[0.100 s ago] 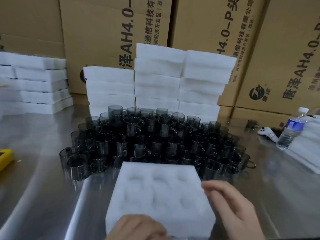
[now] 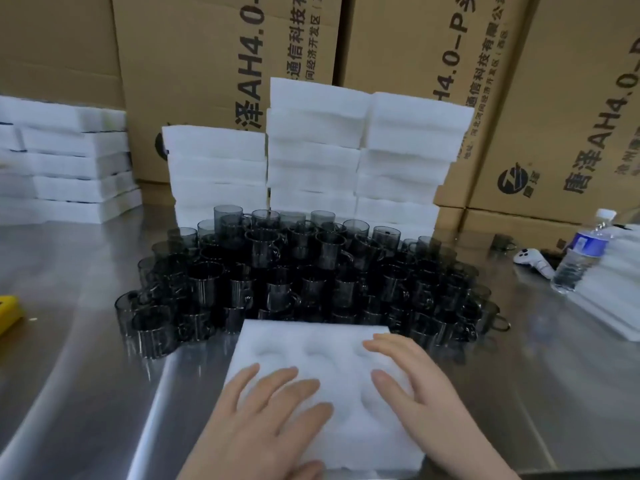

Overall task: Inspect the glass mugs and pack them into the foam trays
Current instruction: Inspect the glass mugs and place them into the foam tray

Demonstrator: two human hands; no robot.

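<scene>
Hands (image 2: pixel 273 414) (image 2: pixel 419 386) on tray (image 2: pixel 311 336); "AH4.0" cartons (image 2: pixel 214 64)

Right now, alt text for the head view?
The left hand and right hand lie flat on an empty foam tray on a steel table. Behind it stands a dense cluster of dark glass mugs, then stacks of trays against cardboard boxes; a bottle stands at right.

Rear glass mugs (image 2: pixel 265 219) behind nearer ones
</scene>
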